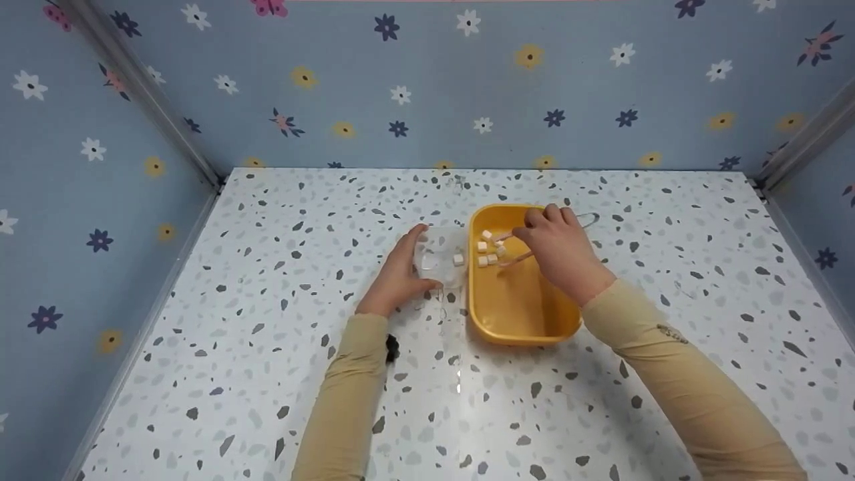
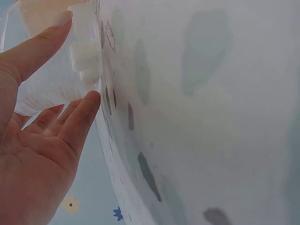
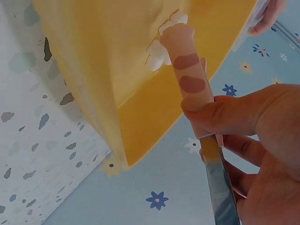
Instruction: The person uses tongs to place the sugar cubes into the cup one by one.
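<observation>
My left hand (image 1: 399, 274) grips a small clear plastic container (image 1: 437, 239) on the table, thumb at the near side and fingers at the far side. Inside it lie white cubes (image 2: 86, 55), seen through the wall in the left wrist view. Right beside it stands a yellow plastic tub (image 1: 521, 310) with several white cubes (image 1: 482, 246) along its left side. Above the tub, my right hand (image 1: 561, 248) holds metal tongs (image 3: 216, 183) with pink, paw-like tips (image 3: 187, 65). The tips reach down around the cubes; whether they pinch one I cannot tell.
The table (image 1: 234, 374) is white with grey speckles. Blue flowered panels (image 1: 441, 87) close it off at the back and on both sides. A black band (image 1: 392, 349) shows by the left sleeve.
</observation>
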`<state>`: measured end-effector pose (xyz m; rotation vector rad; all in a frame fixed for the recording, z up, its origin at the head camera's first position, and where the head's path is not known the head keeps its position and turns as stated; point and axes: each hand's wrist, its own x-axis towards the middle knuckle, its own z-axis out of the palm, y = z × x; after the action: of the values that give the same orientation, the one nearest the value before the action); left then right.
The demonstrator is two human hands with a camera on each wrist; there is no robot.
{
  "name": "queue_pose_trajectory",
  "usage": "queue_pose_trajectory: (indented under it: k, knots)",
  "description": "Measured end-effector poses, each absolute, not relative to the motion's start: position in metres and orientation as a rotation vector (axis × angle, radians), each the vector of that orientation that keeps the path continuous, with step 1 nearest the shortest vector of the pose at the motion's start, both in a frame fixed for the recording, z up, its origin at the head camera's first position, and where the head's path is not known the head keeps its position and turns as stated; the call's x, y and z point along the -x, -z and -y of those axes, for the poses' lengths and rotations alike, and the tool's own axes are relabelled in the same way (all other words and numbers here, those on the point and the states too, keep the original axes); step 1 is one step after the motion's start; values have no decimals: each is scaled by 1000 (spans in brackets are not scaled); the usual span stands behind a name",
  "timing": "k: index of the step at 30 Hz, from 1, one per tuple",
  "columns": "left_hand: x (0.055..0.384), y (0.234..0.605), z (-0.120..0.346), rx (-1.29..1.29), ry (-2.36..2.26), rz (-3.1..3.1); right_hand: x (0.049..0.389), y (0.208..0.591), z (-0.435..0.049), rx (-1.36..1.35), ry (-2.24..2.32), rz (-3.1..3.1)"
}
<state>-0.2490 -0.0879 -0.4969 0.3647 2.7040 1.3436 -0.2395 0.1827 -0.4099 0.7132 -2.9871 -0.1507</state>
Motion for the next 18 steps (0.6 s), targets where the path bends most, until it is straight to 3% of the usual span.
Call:
queue_pose_trajectory:
  k: [18]
  knots:
    - [247,496,89,-351,-1349,-2694,243,418,-180,-700,204,3038]
